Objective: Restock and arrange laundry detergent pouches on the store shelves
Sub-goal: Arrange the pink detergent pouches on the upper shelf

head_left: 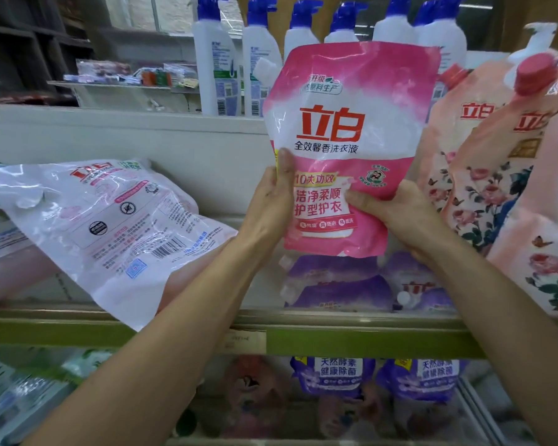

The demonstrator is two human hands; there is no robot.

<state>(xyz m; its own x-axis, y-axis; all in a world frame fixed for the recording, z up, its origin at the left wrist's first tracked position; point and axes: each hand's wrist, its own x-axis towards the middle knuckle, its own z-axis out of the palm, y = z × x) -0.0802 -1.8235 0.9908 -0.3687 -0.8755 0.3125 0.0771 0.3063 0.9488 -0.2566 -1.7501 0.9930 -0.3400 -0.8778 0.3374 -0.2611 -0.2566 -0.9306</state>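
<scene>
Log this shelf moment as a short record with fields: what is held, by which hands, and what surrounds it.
held item: pink pouch, upright, front label facing the camera
left hand: grips the pouch's left edge, thumb on the front
right hand: grips its lower right side, thumb on the front
to the left: white pouch lying back label up, one corner over the green shelf edge
to the right: floral pouches, caps up
underneath: purple pouches on the shelf
above: white bottles with blue caps

Green-edged shelving [368, 346] has a white back panel [110, 130]; dark cubbyholes [20, 46] stand upper left.
</scene>
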